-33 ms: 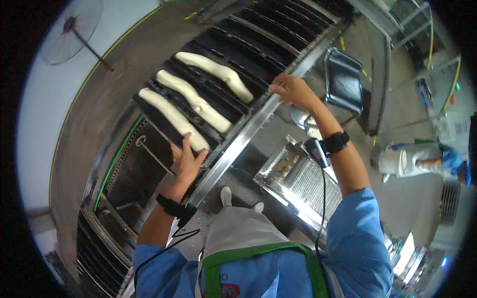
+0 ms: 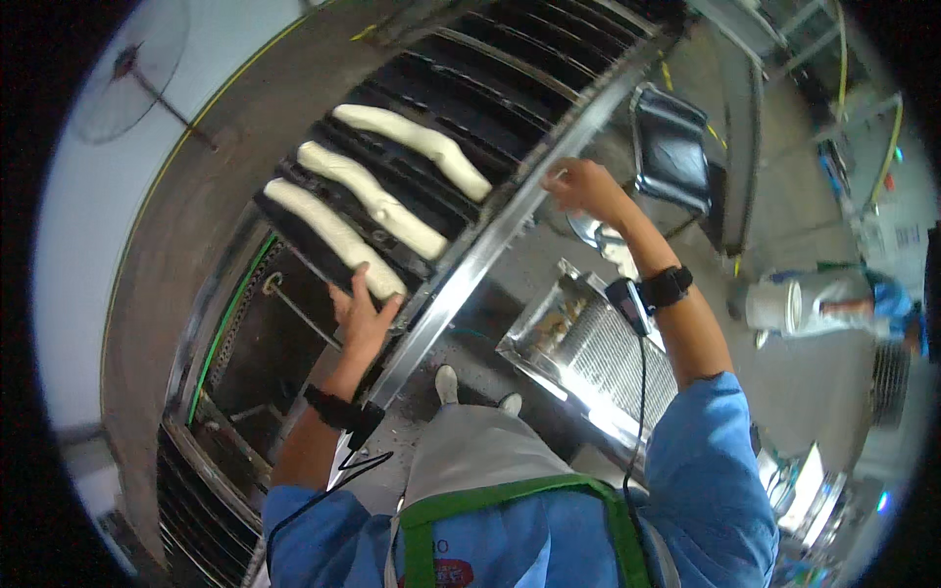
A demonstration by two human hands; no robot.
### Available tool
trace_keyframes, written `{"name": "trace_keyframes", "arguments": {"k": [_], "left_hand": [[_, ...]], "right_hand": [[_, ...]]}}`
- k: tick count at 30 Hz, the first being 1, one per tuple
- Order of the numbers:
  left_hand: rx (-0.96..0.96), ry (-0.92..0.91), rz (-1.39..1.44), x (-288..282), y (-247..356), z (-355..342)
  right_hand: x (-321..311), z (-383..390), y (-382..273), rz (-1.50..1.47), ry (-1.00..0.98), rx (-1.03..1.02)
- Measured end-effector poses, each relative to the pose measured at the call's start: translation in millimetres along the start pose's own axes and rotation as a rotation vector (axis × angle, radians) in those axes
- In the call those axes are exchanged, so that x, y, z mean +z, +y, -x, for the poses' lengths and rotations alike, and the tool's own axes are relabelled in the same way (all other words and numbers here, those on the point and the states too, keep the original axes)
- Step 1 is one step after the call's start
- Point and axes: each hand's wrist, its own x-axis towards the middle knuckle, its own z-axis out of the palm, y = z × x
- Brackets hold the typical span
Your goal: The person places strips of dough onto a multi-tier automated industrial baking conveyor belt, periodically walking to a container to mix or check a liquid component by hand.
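- Left hand (image 2: 365, 318): index finger and thumb spread apart, around the lower end of a long, pale cream, dough-like log (image 2: 328, 230); whether the fingers press on it or only on the edge beneath cannot be told.
- Right hand (image 2: 588, 189): blurred, fingers partly curled above a long, straight, silver metal rail (image 2: 443, 304); whether its fingertips pinch anything cannot be told.
- The log by the left hand lies lengthwise in the lowest-left of a row of black, trough-shaped moulds (image 2: 446, 83); a second pale log (image 2: 371, 199) lies just beside it and a third pale log (image 2: 417, 137) beyond that, all lying slantwise toward the rail.
- Below the moulds, a thin, hook-ended metal rod (image 2: 306, 311); right of the rail, a silver, ridged metal tray (image 2: 618, 348) and a black, padded chair (image 2: 672, 147).
- Far right, a co-worker (image 2: 838, 304) with a white, cylindrical bucket (image 2: 772, 306); upper left, a round, caged fan (image 2: 125, 64).
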Motion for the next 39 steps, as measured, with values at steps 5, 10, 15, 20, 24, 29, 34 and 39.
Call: {"name": "trace_keyframes", "arguments": {"k": [5, 10, 15, 20, 24, 29, 34, 39], "left_hand": [[0.085, -0.042, -0.003, 24, -16, -25], [0.453, 0.126, -0.129, 16, -59, -48], [0.172, -0.003, -0.251, 14, -54, -53], [-0.032, -0.117, -0.256, -20, -64, -40], [0.324, -0.155, 0.071, -13, -35, -4], [0.171, -0.079, -0.074, -31, -85, 16], [-0.026, -0.09, -0.09, -41, -54, 37], [-0.01, -0.049, -0.085, -49, -69, 44]], "right_hand": [[17, 135, 162, -0.031, 0.014, 0.489], [68, 295, 232, 0.064, 0.382, 0.467], [77, 447, 282, 0.307, 0.738, 0.785], [55, 524, 328, 0.493, 0.516, 1.05], [42, 559, 359, 0.708, 0.317, 1.056], [10, 533, 382, 0.453, 0.331, 0.646], [-39, 419, 239, -0.458, 0.527, 0.51], [-56, 261, 84, -0.669, 0.397, 0.209]]}}
